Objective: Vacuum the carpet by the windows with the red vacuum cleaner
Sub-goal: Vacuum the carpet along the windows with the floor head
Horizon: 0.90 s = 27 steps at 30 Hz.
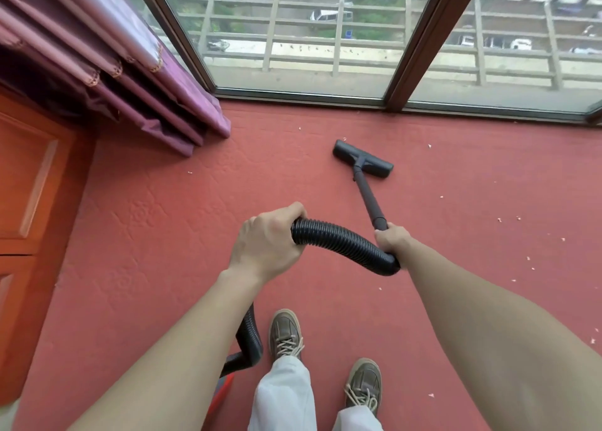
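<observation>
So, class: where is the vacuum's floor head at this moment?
In the head view, the floor head lies flat on the red carpet, right of centre, just short of the window frame and right of the purple curtain.

A red, faintly embossed carpet (156, 235) covers the floor up to the dark metal window track (303, 96) at twelve o'clock. Flat on it, toward one o'clock, rests the black rectangular plastic floor head (374, 163) of the vacuum. Small pale crumbs (518, 218) are scattered across the pile, mostly from two to four o'clock. At six o'clock stand two brown lace-up shoes (286, 333). The folded hem of a mauve curtain (208, 124) reaches the carpet at eleven o'clock.
</observation>
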Available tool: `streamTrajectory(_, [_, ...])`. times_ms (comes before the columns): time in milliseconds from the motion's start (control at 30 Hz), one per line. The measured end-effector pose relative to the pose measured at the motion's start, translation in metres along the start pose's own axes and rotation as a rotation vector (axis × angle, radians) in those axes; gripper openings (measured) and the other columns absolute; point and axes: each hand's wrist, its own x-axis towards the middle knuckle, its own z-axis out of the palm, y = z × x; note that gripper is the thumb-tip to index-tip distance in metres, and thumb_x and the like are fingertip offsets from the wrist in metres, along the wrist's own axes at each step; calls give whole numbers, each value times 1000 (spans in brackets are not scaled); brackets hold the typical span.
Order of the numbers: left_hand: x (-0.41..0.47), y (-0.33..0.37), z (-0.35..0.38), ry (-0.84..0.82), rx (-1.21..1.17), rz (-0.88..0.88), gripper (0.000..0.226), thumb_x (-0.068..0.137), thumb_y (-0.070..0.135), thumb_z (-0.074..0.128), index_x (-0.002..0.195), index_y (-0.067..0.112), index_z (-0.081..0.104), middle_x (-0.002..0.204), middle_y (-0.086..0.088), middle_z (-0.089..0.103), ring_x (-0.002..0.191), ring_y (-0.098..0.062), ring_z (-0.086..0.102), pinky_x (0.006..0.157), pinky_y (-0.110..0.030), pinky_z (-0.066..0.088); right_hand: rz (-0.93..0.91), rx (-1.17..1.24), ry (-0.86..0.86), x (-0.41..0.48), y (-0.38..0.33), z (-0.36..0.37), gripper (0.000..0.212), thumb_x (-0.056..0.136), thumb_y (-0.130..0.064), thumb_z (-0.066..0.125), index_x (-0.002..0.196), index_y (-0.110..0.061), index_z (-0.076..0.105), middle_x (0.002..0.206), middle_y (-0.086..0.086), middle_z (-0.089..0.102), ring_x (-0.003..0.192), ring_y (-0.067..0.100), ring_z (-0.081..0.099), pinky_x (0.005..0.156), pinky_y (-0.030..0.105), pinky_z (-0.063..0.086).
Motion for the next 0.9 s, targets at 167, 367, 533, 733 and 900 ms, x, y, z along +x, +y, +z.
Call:
streamTrajectory(167, [6,8,2,-99,41,41,13,81,21,61,90,27,55,69,7,60,64,-28,59,57,-32,43,92,62,70,-14,30,6,39,94,-27,44,129,-13,52,123,14,59,113,36,56,99,39,46])
streamTrajectory(367, [1,31,32,-290,33,23,17,77,26,61,90,27,52,70,3,61,69,-31,61,60,-31,41,-28,-72,-100,-51,86,4,34,93,-31,46,126,-27,52,109,9,67,102,34,61,92,38,50])
streamTrajectory(533, [3,31,30,-275,34,-18,13,78,27,61,86,25,51,67,3,59,68,-31,61,58,-32,41,-47,-158,-102,-45,75,-2,36,94,-32,43,128,-25,50,115,10,65,105,33,60,91,35,48])
streamTrajectory(733, [30,20,11,-15,-10,-56,11,80,24,62,87,24,54,63,2,57,61,-33,57,55,-36,46,-36,-90,-17,8,2,-41,39,94,-24,47,127,-8,58,122,16,63,110,33,62,92,37,52])
streamTrajectory(900, [36,4,5,-107,-13,-13,11,82,24,60,89,26,52,68,4,60,63,-30,58,55,-32,41,-12,-176,-30,-6,-3,-47,34,91,-26,47,120,-13,59,115,14,65,105,33,62,93,39,52])
